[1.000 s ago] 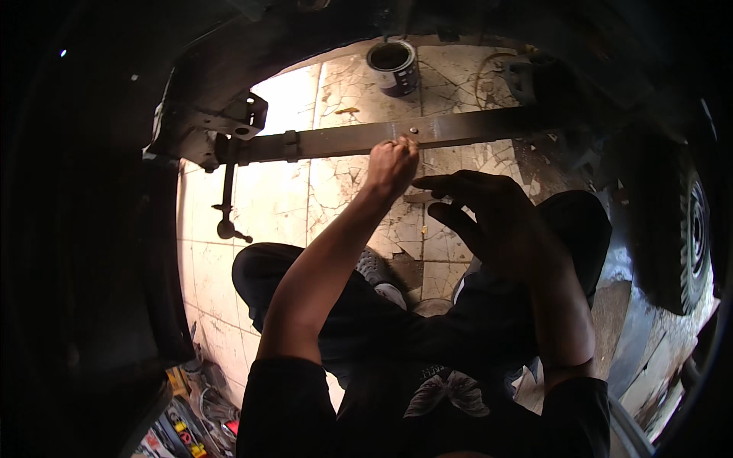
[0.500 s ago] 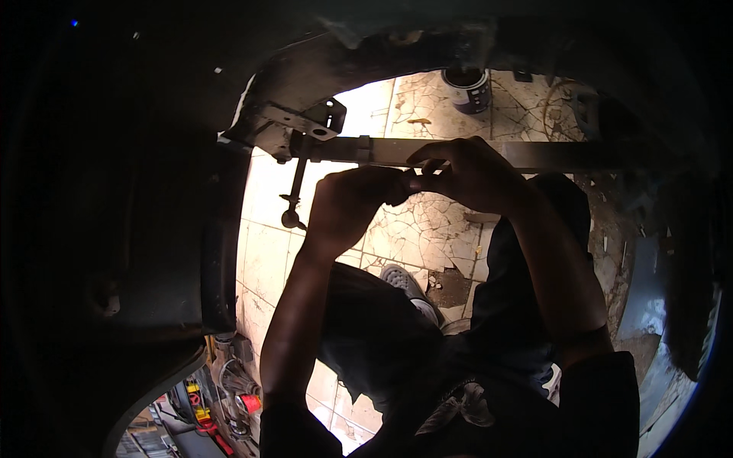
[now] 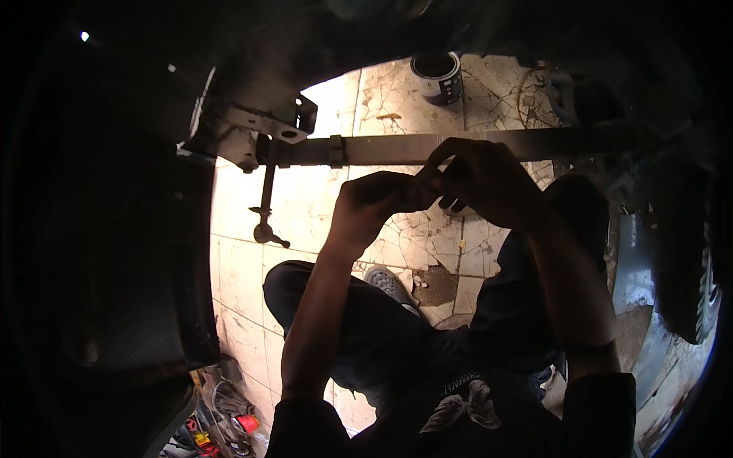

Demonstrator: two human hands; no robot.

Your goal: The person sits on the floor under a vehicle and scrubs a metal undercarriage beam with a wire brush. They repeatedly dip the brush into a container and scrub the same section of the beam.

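My left hand [image 3: 379, 204] and my right hand [image 3: 489, 183] meet in front of the dark metal bar [image 3: 397, 149]. Both are closed, with the fingertips pinched together where the hands touch. Whatever lies between the fingers is too dark and small to name. The right hand's lower fingers curl below the pinch. To the left of my hands hangs a thin link rod [image 3: 267, 191] with a rounded joint at its lower end. Above that rod a metal bracket [image 3: 263, 124] with holes juts out by the bar's left end.
Dark vehicle bodywork [image 3: 107, 229] surrounds the opening on the left and above. An open paint can [image 3: 437, 80] stands on the cracked tile floor [image 3: 397, 244] beyond the bar. Assorted tools and parts [image 3: 221, 416] lie at lower left. My bent knees flank the work.
The view has shifted, so the bar, rod and can sit further left. The dark cylindrical piece that showed between my hands is now hidden, and my fingertips have come together.
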